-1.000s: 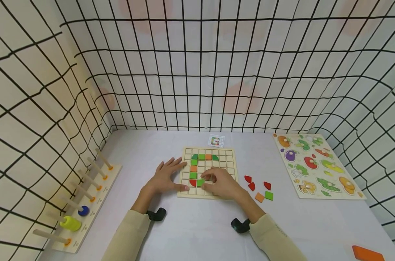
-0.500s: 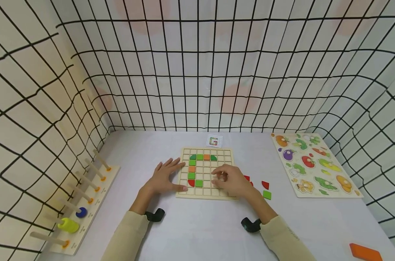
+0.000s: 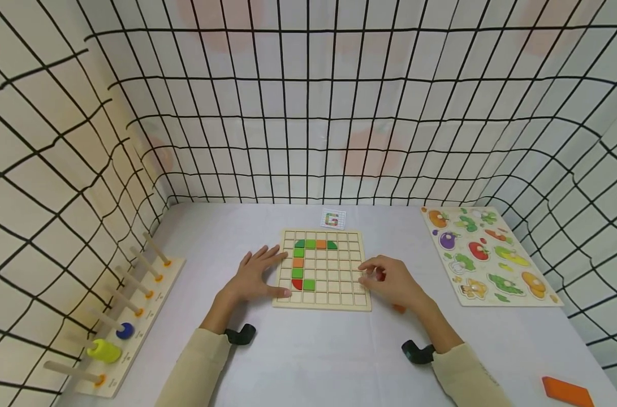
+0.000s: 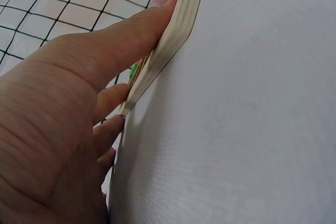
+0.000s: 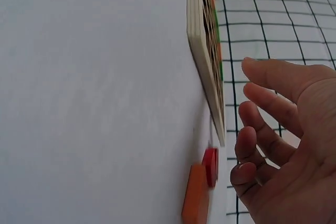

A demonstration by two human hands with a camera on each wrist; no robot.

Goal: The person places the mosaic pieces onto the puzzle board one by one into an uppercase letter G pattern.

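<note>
A wooden grid board [image 3: 320,305] lies on the table, with green, orange and red tiles set in a C-like line. My left hand [image 3: 254,277] is spread at the board's left side, its thumb [image 4: 139,27] resting on the near left edge. Fingers loosely bent and holding nothing, my right hand [image 3: 392,280] hovers by the board's right edge. Under it, partly hidden, are a red quarter-round piece [image 5: 210,166] and an orange tile [image 5: 195,195]. The latest green tile [image 3: 309,285] sits beside the red corner piece [image 3: 297,284].
A small pattern card [image 3: 333,219] lies behind the board. To the right is a vegetable puzzle board [image 3: 468,291]; at left stands a peg board [image 3: 116,370] with blue and yellow rings. An orange block [image 3: 566,391] lies front right. Black netting [image 3: 308,150] surrounds the table.
My right hand has left the green tile in the board's bottom row and moved right, over the loose pieces. My left hand stays at the board's left edge.
</note>
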